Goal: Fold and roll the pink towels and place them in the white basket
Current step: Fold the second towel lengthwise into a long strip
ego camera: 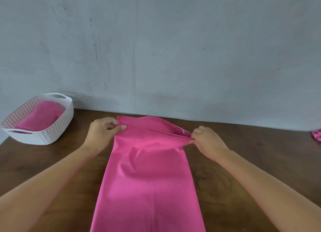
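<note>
Left hand (pixel 102 132) pinches pink towel's (pixel 147 179) far-left corner | right hand (pixel 206 143) pinches far-right corner | forearms converge over table (pixel 52 162) | white basket (pixel 57 129) far left.

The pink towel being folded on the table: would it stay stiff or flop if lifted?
Probably floppy: the pink towel bends and creases between the left hand and right hand pinching its far edge. Likely light, since fingertip pinches alone hold it.

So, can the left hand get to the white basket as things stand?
Probably yes. Only bare table lies between the left hand and the white basket, but it pinches the pink towel and must let go first.
</note>
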Demonstrator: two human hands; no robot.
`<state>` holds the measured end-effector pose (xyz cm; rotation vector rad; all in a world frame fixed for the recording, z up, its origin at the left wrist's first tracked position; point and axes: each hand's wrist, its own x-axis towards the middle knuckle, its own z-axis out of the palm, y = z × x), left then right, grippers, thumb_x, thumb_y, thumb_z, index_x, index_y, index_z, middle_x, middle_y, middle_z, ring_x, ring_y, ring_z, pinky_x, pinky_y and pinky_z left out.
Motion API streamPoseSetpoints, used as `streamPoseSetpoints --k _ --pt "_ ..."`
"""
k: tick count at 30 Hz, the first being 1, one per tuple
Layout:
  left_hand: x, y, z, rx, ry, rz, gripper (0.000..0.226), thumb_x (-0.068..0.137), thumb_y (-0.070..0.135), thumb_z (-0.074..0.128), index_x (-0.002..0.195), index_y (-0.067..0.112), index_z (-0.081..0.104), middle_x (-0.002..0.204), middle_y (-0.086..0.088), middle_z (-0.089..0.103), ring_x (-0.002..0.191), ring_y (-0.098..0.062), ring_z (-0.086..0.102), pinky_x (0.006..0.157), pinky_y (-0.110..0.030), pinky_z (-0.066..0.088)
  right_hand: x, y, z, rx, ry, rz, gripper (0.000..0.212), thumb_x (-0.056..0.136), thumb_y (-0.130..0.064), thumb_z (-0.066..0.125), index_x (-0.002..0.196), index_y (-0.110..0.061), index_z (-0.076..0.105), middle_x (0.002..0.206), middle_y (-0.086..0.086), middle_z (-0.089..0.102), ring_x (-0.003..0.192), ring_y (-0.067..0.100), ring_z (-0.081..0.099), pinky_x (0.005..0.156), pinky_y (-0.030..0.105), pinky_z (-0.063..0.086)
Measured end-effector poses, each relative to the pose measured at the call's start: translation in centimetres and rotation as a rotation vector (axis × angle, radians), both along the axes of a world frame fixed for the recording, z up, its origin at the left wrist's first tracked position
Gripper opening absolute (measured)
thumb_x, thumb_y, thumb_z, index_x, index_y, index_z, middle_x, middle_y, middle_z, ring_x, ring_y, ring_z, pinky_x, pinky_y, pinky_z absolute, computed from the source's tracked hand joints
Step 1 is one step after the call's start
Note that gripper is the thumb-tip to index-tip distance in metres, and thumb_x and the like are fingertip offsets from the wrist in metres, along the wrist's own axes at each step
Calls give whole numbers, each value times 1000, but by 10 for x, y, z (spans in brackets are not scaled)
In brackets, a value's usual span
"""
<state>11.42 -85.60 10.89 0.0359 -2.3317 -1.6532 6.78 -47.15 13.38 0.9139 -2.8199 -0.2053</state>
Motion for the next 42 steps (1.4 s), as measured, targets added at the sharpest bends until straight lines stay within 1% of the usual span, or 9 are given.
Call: streamPoseSetpoints --k 3,6,14,19,24,29,35,39,42 --pt "19 -6 -5 -16 16 -15 19 80 24 85 75 12 72 84 -2 73 81 -30 71 84 -52 56 17 -1 -1 -60 56 -6 12 80 -10 84 78 -12 72 73 1 64 68 24 59 59 34 43" --pt "31 -12 -8 -9 33 -11 14 82 20 84 78 11 73 89 0 73 83 -23 72 84 -45 56 30 -1 -1 -127 70 -28 28 72 8 82 87 -14 74 73 -2 64 67 22 57 60 30 36" --pt "55 -12 -7 -37 90 -40 14 94 21 72 80 17 71 83 2 73 71 -8 64 63 -12 44 65 5 19 -18 45 -144 25 94 -19 68 118 -13 68 100 3 70 93 24 60 80 39 49" --pt "58 -8 12 -150 194 -87 11 95 24 70 85 20 67 85 4 69 76 -15 67 70 -26 51 80 19 29 -41 118 -188 18 96 -26 65 101 -12 74 91 4 70 85 27 62 71 41 51" --pt "70 0 37 -143 247 -26 12 89 23 77 85 13 73 84 2 72 79 -15 68 79 -32 55 100 21 40 -136 66 -207 19 99 -25 61 103 -12 74 101 1 68 93 21 61 79 36 52" --pt "113 4 32 24 112 -82 17 93 22 74 81 10 71 83 -6 73 80 -28 70 77 -42 54 142 25 33 -208 51 -192 19 98 -33 62 102 -19 75 100 -5 69 92 13 61 80 31 54" --pt "200 19 -15 89 -50 -52 20 94 17 71 76 7 71 80 -7 73 77 -16 67 76 -27 52 212 35 -24 -245 -68 -208 24 98 -41 59 96 -21 73 96 -7 68 92 15 62 76 32 49" --pt "260 32 -53 81 -159 -10 21 92 17 74 73 8 71 80 -9 74 78 -17 68 81 -35 53 263 48 -69 -296 -150 -237 24 98 -41 60 92 -21 71 94 -7 68 91 18 63 75 35 49" --pt "303 44 -68 63 -214 21 28 91 16 74 64 18 70 73 -1 72 73 -13 65 76 -30 50 300 57 -91 -330 -142 -234 20 95 -36 66 85 -18 69 88 -5 68 83 21 63 67 36 47"
